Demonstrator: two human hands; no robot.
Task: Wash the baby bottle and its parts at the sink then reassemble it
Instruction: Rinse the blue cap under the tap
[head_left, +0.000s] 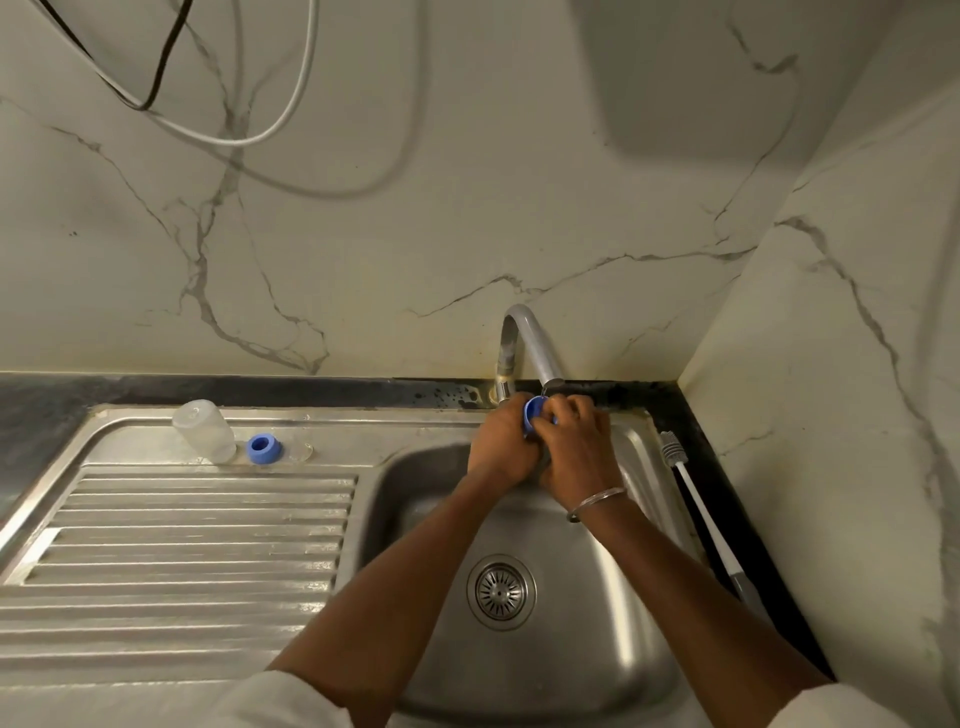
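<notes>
Under the faucet spout (550, 382), blue bottle part (533, 407) gripped between left hand (501, 441) and right hand (576, 447).

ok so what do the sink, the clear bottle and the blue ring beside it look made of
Sink: stainless steel, brushed, with streaky reflections. Clear bottle: translucent, slightly frosted, probably plastic, though glass is possible. Blue ring: opaque moulded plastic, dull sheen.

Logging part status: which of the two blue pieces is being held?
The blue piece under the faucet, gripped between left hand and right hand. The other, a blue ring, sits on the drainboard beside the clear bottle.
</notes>
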